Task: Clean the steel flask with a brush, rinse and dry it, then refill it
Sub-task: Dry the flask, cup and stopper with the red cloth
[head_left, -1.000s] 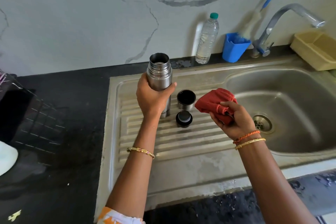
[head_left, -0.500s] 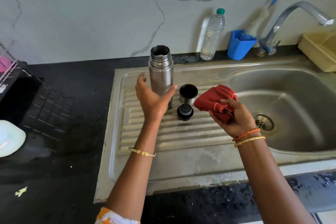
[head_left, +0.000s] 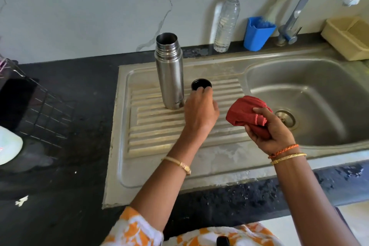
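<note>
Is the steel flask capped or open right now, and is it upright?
Open and upright. The steel flask stands on the drainboard with its bare threaded mouth showing; no hand touches it. Contents: cannot tell.

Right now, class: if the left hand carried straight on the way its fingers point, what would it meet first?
Most likely the flask cup: the left hand points straight at it, fingertips apparently already at its rim.

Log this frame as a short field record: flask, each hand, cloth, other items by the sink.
flask: steel flask upright on the draining board, open, ungripped
left hand: left hand reaching onto the flask cup; grip unclear
right hand: right hand grips the red cloth
by the wall: water bottle, blue cup, tap
</note>
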`<action>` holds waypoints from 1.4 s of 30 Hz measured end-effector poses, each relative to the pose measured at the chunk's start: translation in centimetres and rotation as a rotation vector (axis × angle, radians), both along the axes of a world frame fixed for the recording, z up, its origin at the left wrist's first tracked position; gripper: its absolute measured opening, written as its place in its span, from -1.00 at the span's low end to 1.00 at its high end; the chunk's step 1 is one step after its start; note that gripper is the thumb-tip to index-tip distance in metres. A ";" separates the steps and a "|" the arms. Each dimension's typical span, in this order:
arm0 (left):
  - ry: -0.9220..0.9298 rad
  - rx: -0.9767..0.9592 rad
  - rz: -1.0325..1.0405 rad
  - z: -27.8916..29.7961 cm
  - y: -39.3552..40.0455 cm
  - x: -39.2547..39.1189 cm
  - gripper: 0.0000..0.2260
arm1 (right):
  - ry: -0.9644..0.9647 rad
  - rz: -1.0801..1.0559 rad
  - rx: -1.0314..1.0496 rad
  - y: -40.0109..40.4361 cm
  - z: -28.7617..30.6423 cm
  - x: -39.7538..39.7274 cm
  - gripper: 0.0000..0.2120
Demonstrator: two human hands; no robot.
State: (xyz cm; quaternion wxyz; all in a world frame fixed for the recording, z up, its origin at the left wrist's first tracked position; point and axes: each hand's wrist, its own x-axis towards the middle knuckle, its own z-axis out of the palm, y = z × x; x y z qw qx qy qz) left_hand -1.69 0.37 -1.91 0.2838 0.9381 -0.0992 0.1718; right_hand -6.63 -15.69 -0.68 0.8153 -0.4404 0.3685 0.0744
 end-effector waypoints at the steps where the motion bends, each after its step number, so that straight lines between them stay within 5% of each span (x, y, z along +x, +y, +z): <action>1: 0.028 0.110 0.006 0.0 -0.7 1.0 -0.86 | 0.007 -0.014 0.001 -0.5 0.0 -0.3 -0.92; 6: 0.249 0.440 0.129 0.6 -3.1 4.8 -0.87 | 0.015 -0.046 -0.005 -2.9 0.4 -1.0 -0.92; 12: 0.393 0.446 0.189 1.9 -4.6 6.5 -0.85 | 0.026 -0.026 0.023 -6.0 0.4 -0.3 -0.86; 16: 0.569 0.177 0.220 3.3 -5.6 7.5 -0.87 | 0.009 0.011 0.069 -8.9 0.2 0.6 -0.87; 21: 0.721 -0.495 0.092 4.8 -10.5 6.0 -0.95 | -0.100 -0.017 -0.081 -14.7 0.5 1.4 -0.83; 26: 0.688 -0.715 0.116 3.3 -19.7 4.4 -0.83 | -0.657 0.047 -0.924 -23.1 0.5 3.0 -0.64; 30: 0.623 -0.784 0.125 2.1 -26.6 3.7 -0.90 | -1.022 0.299 -1.375 -26.3 -0.8 3.6 -0.49; 32: 0.571 -0.818 0.090 1.9 -29.6 3.3 -0.76 | -1.078 0.404 -1.559 -27.6 -2.1 3.3 -0.52; 38: 0.252 -0.867 0.071 2.0 -34.5 2.4 -0.77 | -1.057 0.299 -1.583 -30.6 -0.8 5.1 -0.60; 42: 0.185 -0.891 0.099 2.1 -36.5 2.5 -0.83 | -0.847 0.443 -1.284 -32.8 2.1 9.6 -0.44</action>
